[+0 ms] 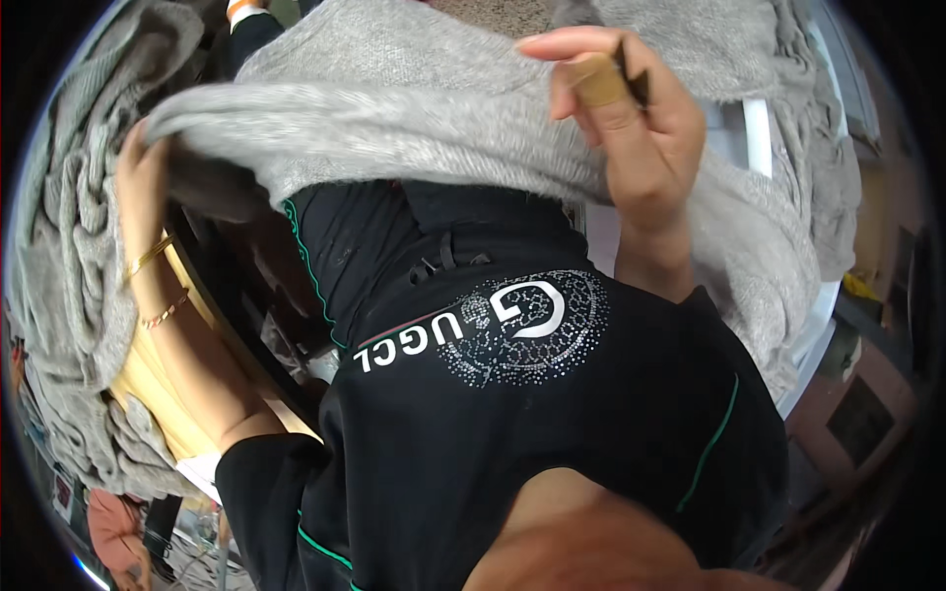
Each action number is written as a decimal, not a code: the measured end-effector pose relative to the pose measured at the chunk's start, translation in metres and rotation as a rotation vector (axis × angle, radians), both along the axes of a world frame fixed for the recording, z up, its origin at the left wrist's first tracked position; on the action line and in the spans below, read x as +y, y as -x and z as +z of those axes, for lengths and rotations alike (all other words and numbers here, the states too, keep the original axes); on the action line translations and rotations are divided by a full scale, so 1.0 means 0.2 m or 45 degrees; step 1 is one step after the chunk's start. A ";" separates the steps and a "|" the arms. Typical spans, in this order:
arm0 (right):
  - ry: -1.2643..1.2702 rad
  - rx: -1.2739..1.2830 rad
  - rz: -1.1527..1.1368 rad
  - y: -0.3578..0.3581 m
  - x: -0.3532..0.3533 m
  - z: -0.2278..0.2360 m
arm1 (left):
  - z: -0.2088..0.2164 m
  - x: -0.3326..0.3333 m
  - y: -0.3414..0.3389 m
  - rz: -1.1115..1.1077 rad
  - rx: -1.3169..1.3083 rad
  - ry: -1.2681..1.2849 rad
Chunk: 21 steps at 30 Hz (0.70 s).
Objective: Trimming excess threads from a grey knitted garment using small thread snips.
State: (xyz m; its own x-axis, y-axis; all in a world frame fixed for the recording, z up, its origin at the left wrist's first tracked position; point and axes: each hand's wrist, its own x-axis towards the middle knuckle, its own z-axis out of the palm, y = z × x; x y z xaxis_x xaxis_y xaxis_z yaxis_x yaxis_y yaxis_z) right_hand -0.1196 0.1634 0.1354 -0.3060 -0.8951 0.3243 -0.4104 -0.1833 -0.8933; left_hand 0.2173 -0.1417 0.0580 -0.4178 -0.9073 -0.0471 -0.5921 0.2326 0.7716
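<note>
A large grey knitted cloth (pixel 414 98) stretches across the upper part of the view, close to my body. My left hand (pixel 143 172) grips its left edge; two thin gold bangles sit on that wrist. My right hand (pixel 621 118) holds the cloth's right part from above, fingers curled over the fabric, with a tan bandage on one finger and a thin dark stick-like object between the fingers. My black shirt (pixel 512 394) with a white and studded round emblem fills the centre below the cloth.
More grey knit fabric hangs in folds at the left (pixel 59 256) and at the right (pixel 788 227). A white frame or table edge (pixel 818 335) shows at the right. Clutter and a person in orange (pixel 113 527) sit at the lower left.
</note>
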 end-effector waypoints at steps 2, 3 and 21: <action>0.147 0.015 -0.099 0.02 -0.01 -0.02 | -0.10 0.06 0.13 -0.208 -0.665 0.197; 0.140 0.007 -0.088 0.04 0.00 -0.03 | -0.05 0.19 0.26 -0.337 -0.945 0.466; 0.502 -0.470 0.357 0.04 0.16 0.23 | 0.09 0.94 1.23 -1.258 0.757 -0.070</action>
State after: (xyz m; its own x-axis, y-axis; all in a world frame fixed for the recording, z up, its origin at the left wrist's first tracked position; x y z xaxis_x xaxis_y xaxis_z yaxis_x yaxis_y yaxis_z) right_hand -0.1269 0.1960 0.1806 -0.2313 -0.7918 0.5653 0.0252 -0.5857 -0.8101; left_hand -0.0287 0.0459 0.0757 -0.9142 -0.1750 0.3655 0.2894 0.3494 0.8912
